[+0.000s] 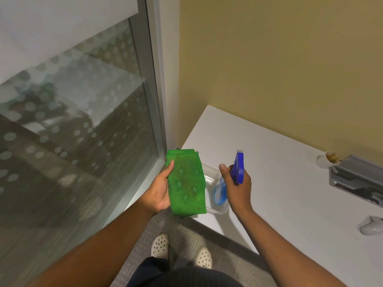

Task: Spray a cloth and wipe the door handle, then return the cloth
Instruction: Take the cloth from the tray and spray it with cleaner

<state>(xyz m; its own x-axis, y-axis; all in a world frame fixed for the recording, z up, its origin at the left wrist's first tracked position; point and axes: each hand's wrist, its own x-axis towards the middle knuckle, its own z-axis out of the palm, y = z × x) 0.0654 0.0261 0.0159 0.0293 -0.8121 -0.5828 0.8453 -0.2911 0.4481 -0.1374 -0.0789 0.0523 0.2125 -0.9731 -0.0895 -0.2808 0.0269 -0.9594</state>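
A folded green cloth (186, 183) lies flat across my left hand (159, 191), thumb pressed on its left edge; darker damp spots show on it. My right hand (238, 189) grips a spray bottle (238, 168) with a blue trigger head, the nozzle pointing up and away, the clear bottle body hanging below my palm. Both hands hover over the left corner of a white table (279, 172). No door handle is in view.
A clear plastic container (213, 177) sits on the table corner under the cloth and bottle. A stained paper cup (328, 160), a grey cable tray (356, 179) and a white object (371, 226) lie to the right. A frosted glass panel (72, 121) stands at left.
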